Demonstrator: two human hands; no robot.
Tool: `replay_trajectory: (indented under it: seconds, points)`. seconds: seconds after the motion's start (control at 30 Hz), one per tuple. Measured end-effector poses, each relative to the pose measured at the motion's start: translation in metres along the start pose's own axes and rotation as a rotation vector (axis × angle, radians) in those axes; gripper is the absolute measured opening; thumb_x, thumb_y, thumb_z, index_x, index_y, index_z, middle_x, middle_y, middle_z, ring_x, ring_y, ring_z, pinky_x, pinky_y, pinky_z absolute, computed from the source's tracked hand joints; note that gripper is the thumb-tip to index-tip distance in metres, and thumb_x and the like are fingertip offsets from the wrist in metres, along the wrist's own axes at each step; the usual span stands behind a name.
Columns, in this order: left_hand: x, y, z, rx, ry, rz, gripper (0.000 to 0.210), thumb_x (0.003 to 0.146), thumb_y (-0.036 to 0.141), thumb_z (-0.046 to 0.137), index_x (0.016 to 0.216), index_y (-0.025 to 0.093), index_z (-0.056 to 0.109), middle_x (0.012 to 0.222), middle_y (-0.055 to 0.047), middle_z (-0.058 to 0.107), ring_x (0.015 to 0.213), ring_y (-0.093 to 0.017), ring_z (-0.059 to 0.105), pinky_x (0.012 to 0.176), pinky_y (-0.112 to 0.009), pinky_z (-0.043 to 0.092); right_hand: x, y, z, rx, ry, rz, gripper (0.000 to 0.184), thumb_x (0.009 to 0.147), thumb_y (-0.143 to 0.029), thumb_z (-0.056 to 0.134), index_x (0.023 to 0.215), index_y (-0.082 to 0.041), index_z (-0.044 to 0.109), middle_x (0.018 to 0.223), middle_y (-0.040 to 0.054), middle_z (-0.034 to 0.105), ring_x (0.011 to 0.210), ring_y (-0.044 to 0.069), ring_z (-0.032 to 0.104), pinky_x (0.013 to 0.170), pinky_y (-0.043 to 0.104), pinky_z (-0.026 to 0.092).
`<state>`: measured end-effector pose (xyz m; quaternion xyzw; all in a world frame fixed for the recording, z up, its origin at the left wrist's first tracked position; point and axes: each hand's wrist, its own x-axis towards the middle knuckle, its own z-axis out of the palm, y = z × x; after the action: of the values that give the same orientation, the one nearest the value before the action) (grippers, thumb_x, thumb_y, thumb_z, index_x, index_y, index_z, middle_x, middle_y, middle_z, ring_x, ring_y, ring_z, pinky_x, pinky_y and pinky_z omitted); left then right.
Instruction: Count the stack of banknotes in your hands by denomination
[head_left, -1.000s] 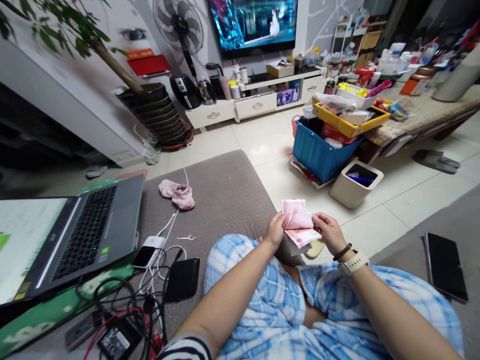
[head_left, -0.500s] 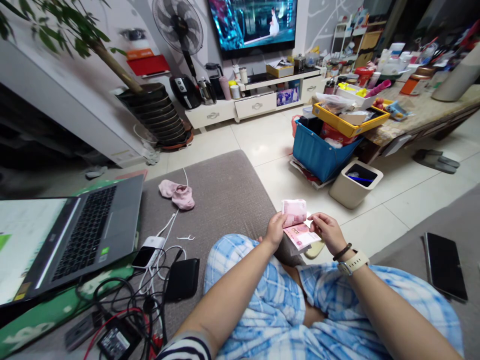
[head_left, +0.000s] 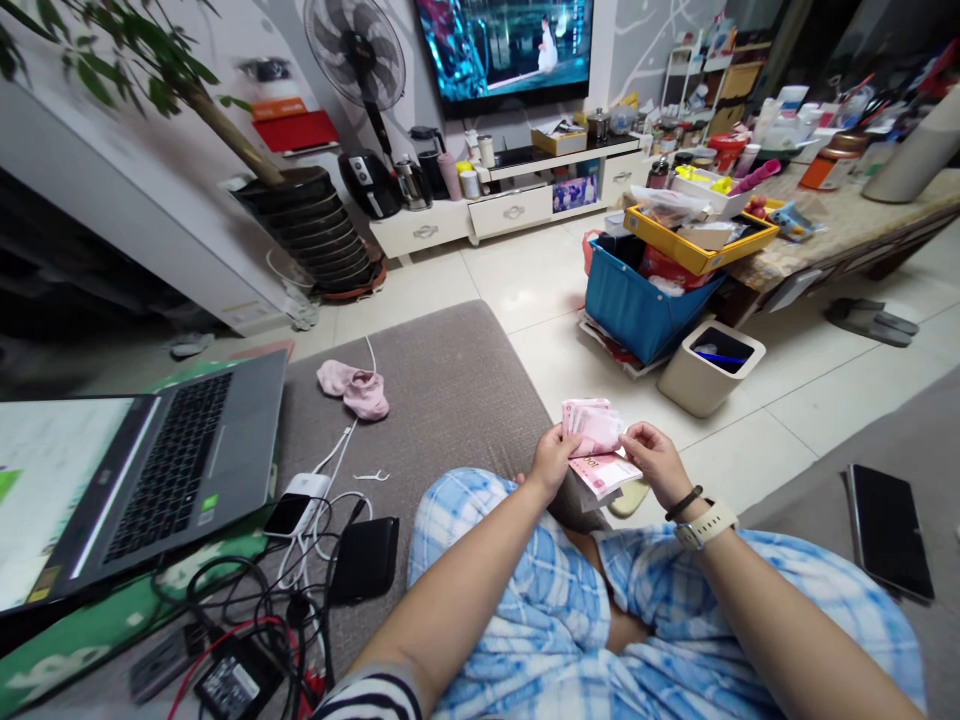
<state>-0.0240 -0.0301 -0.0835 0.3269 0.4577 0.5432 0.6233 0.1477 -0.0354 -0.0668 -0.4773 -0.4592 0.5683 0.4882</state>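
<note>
A folded stack of pink banknotes (head_left: pixel 594 432) is held over my lap, its upper part bent up and its lower part, printed with 100, lying toward me. My left hand (head_left: pixel 553 460) is closed around the stack's left side, thumb on top at the fold. At the right edge, my right hand (head_left: pixel 655 464) pinches a note between thumb and fingers; the fingertips are partly hidden. Several notes fan out slightly at the top. A dark bracelet and a pale watch (head_left: pixel 707 525) are on my right wrist.
On the grey sofa at left are a laptop (head_left: pixel 180 470), tangled cables, a black pouch-like item (head_left: pixel 365 560) and pink socks (head_left: pixel 354 388). A black tablet (head_left: pixel 890 532) lies at right. A beige bin (head_left: pixel 694 385) and blue box (head_left: pixel 637 305) stand on the tiled floor.
The upper notes have shifted from one flat flap to a fanned, partly turned bunch leaning right. My right fingers have come against their edge; my left hand has barely moved.
</note>
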Motion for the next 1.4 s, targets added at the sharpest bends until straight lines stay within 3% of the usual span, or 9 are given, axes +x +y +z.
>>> replay_trajectory:
  seconds: [0.2,0.43,0.7,1.4]
  points:
    - [0.000,-0.001,-0.001,0.021,-0.015,0.010,0.027,0.057,0.028,0.071,0.078,0.014,0.064,0.074,-0.002,0.065,0.067,-0.014,0.055,0.067,-0.026,0.042,0.001,0.001,0.001,0.033,0.040,-0.007,0.032,0.064,-0.040,0.073,0.077,-0.020,0.051,0.059,-0.0049,0.048,0.053,0.011,0.042,0.050,0.023,0.033]
    - [0.001,-0.002,0.000,0.011,-0.017,-0.009,0.031,0.056,0.033,0.073,0.078,0.013,0.064,0.075,-0.003,0.067,0.068,-0.015,0.058,0.069,-0.027,0.043,-0.001,-0.003,0.002,-0.007,-0.037,0.020,0.031,0.068,-0.041,0.069,0.063,-0.018,0.048,0.056,-0.0046,0.045,0.052,0.010,0.039,0.049,0.023,0.030]
    - [-0.005,0.006,0.010,-0.176,-0.004,-0.005,0.034,0.060,0.043,0.071,0.075,0.013,0.064,0.073,-0.005,0.069,0.069,-0.020,0.063,0.071,-0.032,0.047,-0.002,-0.004,0.003,0.013,-0.037,0.008,0.030,0.069,-0.040,0.067,0.063,-0.019,0.048,0.053,-0.0055,0.042,0.049,0.009,0.036,0.047,0.023,0.027]
    - [-0.008,0.013,0.014,-0.212,0.047,-0.024,0.034,0.056,0.043,0.074,0.069,0.014,0.063,0.070,-0.004,0.068,0.072,-0.020,0.064,0.070,-0.030,0.048,-0.001,0.000,0.002,0.039,-0.043,0.044,0.029,0.071,-0.045,0.065,0.067,-0.018,0.055,0.055,-0.0042,0.047,0.049,0.009,0.039,0.046,0.023,0.030]
